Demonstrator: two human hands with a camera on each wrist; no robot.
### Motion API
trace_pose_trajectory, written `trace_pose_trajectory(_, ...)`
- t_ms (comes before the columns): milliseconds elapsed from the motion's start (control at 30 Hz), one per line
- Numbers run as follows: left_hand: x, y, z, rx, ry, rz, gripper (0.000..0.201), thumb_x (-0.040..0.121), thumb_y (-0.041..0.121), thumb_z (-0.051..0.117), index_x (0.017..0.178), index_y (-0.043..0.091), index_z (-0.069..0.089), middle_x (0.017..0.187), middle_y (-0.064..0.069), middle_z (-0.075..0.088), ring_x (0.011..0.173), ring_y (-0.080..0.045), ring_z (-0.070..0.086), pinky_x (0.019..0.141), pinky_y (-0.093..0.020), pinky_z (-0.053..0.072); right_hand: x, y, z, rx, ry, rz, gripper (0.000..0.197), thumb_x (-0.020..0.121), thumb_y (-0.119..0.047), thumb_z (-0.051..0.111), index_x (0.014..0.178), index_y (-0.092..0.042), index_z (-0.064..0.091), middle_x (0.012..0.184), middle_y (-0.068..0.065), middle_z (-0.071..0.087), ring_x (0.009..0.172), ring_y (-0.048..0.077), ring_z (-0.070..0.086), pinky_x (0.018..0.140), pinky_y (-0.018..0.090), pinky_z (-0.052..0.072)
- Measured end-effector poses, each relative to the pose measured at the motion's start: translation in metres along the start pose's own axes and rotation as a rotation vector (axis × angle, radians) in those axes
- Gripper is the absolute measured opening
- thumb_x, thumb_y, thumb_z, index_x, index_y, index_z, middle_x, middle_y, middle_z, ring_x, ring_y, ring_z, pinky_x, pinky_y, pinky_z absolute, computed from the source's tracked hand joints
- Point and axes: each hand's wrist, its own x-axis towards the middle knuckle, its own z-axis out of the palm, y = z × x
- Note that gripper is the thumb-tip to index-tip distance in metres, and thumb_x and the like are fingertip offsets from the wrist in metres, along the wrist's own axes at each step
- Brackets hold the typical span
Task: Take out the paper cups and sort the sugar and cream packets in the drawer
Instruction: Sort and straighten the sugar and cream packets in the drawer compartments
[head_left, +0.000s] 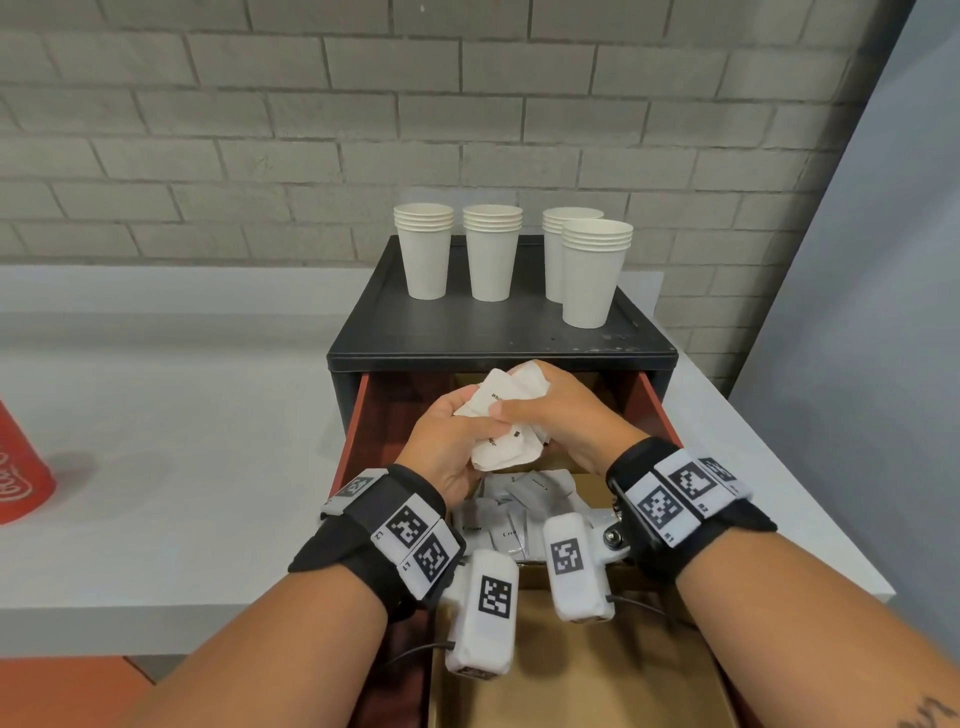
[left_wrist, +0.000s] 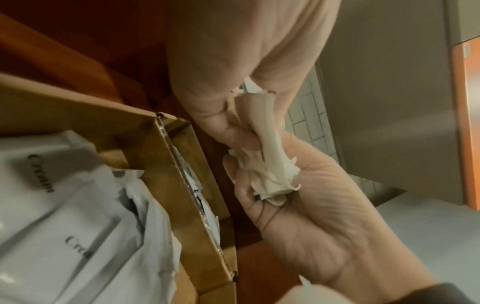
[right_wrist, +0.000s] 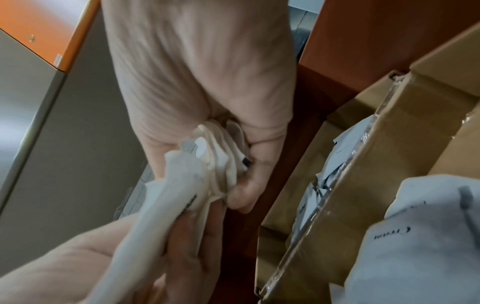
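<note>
4 cup stacks (head_left: 511, 254) atop cabinet (head_left: 498, 338)

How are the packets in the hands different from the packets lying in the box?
The packets in the hands are bunched and crumpled together, held above the drawer by the left hand and right hand; the packets in the box lie loose in a heap, with nothing touching them.

One held packet's print begins "Whi"; the box ones read "Cream" in the left wrist view.

Both kinds are small, white paper packets with dark print.
</note>
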Motion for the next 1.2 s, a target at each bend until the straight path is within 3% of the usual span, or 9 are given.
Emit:
trace_pose_trajectory(133,-0.004,0.002,0.007,0.024,0.048,-0.01,0.047,0.086,-0.018,0.04,0.124,0.009,0.05,0.109,-0.012,0.061,0.09,-0.025,0.062,0.072,-0.039,0.055,0.002,0.001,-0.001,-0.026,0.042,-0.01,0.038,0.078,-0.008,0.072,0.109,-0.017,0.052,0.11,0.006,0.061,0.104,0.023,0.06,0.088,0.039,0.053)
trace_pose_trajectory(233,-0.006,0.005,0.007,0.014,0.068,-0.031,0.055,0.087,-0.019,0.031,0.13,0.012,0.047,0.12,-0.012,0.056,0.1,-0.029,0.057,0.077,-0.04,0.052,0.003,0.0,-0.006,-0.055,0.085,-0.003,0.038,0.082,-0.008,0.068,0.115,-0.015,0.05,0.114,0.007,0.058,0.106,0.024,0.057,0.086,0.037,0.053)
trace_pose_trajectory(400,-0.009,0.012,0.003,0.043,0.144,-0.029,0.057,0.093,-0.012,0.037,0.141,0.02,0.039,0.139,-0.009,0.045,0.097,-0.023,0.053,0.082,-0.041,0.052,0.004,0.002,-0.018,0.118,0.215,0.026,0.048,0.083,-0.001,0.066,0.124,-0.015,0.046,0.119,0.008,0.051,0.096,0.022,0.056,0.063,0.027,0.055)
trace_pose_trajectory(500,-0.01,0.011,0.005,0.064,0.15,-0.015,0.058,0.095,-0.008,0.039,0.143,0.022,0.035,0.143,-0.007,0.043,0.097,-0.021,0.055,0.082,-0.038,0.053,0.005,0.003,-0.02,0.156,0.247,0.04,0.05,0.083,-0.003,0.067,0.125,-0.016,0.045,0.122,0.008,0.05,0.105,0.025,0.054,0.062,0.025,0.055)
trace_pose_trajectory(767,0.001,0.009,-0.006,-0.029,0.25,0.04,0.045,0.096,-0.003,0.041,0.138,0.013,0.043,0.135,-0.007,0.049,0.103,-0.022,0.056,0.095,-0.042,0.049,0.0,-0.003,-0.011,0.169,0.203,-0.047,0.042,0.084,-0.005,0.065,0.111,-0.026,0.041,0.113,0.002,0.047,0.098,0.019,0.052,0.051,0.016,0.052)
trace_pose_trajectory(867,0.003,0.009,-0.006,-0.158,0.276,0.119,0.039,0.094,-0.004,0.039,0.132,-0.007,0.043,0.137,-0.026,0.046,0.081,-0.02,0.056,0.082,-0.037,0.048,-0.001,-0.004,-0.005,0.084,0.189,-0.071,0.039,0.084,-0.005,0.065,0.11,-0.025,0.043,0.111,0.002,0.048,0.1,0.02,0.053,0.054,0.018,0.053)
trace_pose_trajectory(1000,0.006,0.005,-0.009,-0.21,0.309,0.132,0.04,0.094,-0.003,0.039,0.134,-0.009,0.04,0.137,-0.03,0.044,0.075,-0.019,0.055,0.073,-0.033,0.048,0.0,0.0,0.002,-0.078,0.208,-0.074,0.036,0.085,-0.006,0.063,0.109,-0.025,0.043,0.11,0.002,0.049,0.104,0.022,0.053,0.068,0.027,0.056)
trace_pose_trajectory(1133,0.013,0.013,-0.011,-0.13,0.339,0.01,0.039,0.091,-0.004,0.048,0.128,0.01,0.049,0.122,-0.016,0.055,0.104,-0.031,0.06,0.098,-0.044,0.047,-0.001,0.0,0.005,-0.106,0.16,-0.053,0.038,0.086,-0.009,0.063,0.115,-0.023,0.044,0.112,0.002,0.048,0.107,0.023,0.052,0.067,0.025,0.055)
trace_pose_trajectory(1200,0.011,0.015,-0.009,-0.103,0.317,-0.03,0.045,0.09,-0.007,0.046,0.133,0.005,0.046,0.128,-0.018,0.053,0.12,-0.036,0.052,0.097,-0.044,0.046,-0.003,-0.001,0.009,-0.108,0.107,-0.046,0.038,0.086,-0.01,0.062,0.118,-0.023,0.044,0.115,0.003,0.049,0.106,0.023,0.052,0.061,0.021,0.054)
